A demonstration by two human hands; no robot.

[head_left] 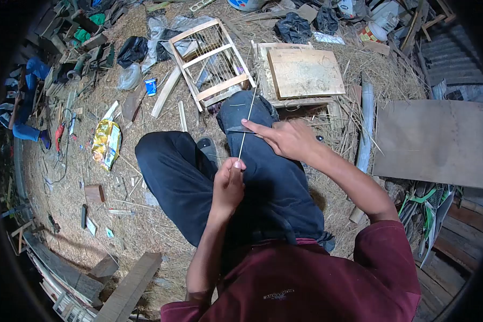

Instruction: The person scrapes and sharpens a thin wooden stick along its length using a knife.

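Stick [242, 143] lies over right knee [236, 112], tip near its far edge, left hand [229, 185] pinching it bodyward, right hand [291, 140] grasping an apparent blade [235, 130] across it; judged light, springy, splinter-prone, best held behind the blade.

left fingers [229, 165] curled, right index finger [256, 128] extended

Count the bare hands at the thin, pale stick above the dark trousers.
2. The left hand grips the thin, pale stick near its lower visible end; the right hand is farther up, index finger extended to it. Some fingers are partly hidden.
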